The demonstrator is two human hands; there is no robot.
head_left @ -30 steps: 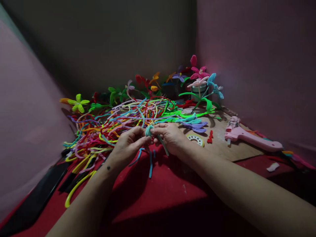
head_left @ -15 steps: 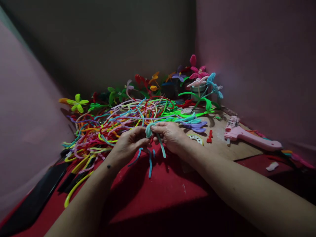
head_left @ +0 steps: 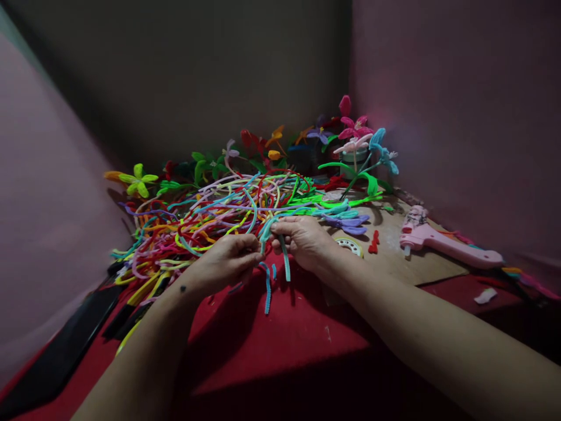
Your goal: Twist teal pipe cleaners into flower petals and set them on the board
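Between my hands is a light turquoise pipe cleaner (head_left: 265, 230), bent into a small looped shape. My right hand (head_left: 300, 237) pinches it between thumb and fingers, and one straight end hangs down below that hand. My left hand (head_left: 234, 257) is closed with its fingertips at the lower left end of the same pipe cleaner. Beneath the hands, short blue pipe cleaner pieces (head_left: 267, 292) lie on the red cloth (head_left: 307, 351). Just behind the hands spreads a tangled heap of coloured pipe cleaners (head_left: 210, 213).
Pipe-cleaner flowers (head_left: 353, 130) stand along the back. At right, a pink glue gun (head_left: 438, 238) lies on a brown board (head_left: 394, 257), with a tape roll (head_left: 349, 245) and purple petals (head_left: 347, 222) nearby. A flat black object (head_left: 65, 351) is at left.
My left hand has shifted slightly left and down, its fingers closing further. The rounded turquoise loop now looks narrower and drawn out. My right hand has hardly moved.
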